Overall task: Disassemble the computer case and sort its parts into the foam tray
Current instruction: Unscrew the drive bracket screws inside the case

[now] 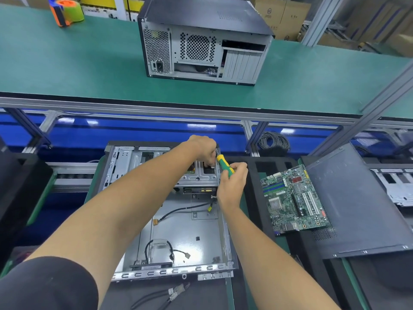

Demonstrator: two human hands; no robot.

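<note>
Now working at the far right corner of the open case (pixel 178 220), lying flat on the near bench with its side panel off so the inside faces up. Gripping a green-and-yellow screwdriver (pixel 224 165) in the right hand (pixel 231 185), fingers curled round the handle, tip angled up and left toward the drive cage (pixel 196 177), probably to reach a screw on its edge. Curling the left hand (pixel 204 151) over that same corner just beside the screwdriver tip, apparently steadying the cage or the bit; hard telling whether pinching a screw or merely pressing, fingertips being hidden behind the hand. Leaving the motherboard (pixel 292 199) already out, resting on the black foam tray (pixel 252 175) to the right of the case, close at hand for sorting. Keeping the dark side panel (pixel 357 209) further right, overlapping the tray's far side and the motherboard's right edge. Leaving loose cables (pixel 185 208) lying inside the case floor, still attached at one end. Judging the task as partway along: board out, cage and cables still in. Standing on the raised green shelf beyond, a second, closed case (pixel 201 41), and a tape dispenser (pixel 64 11) at the far left
</note>
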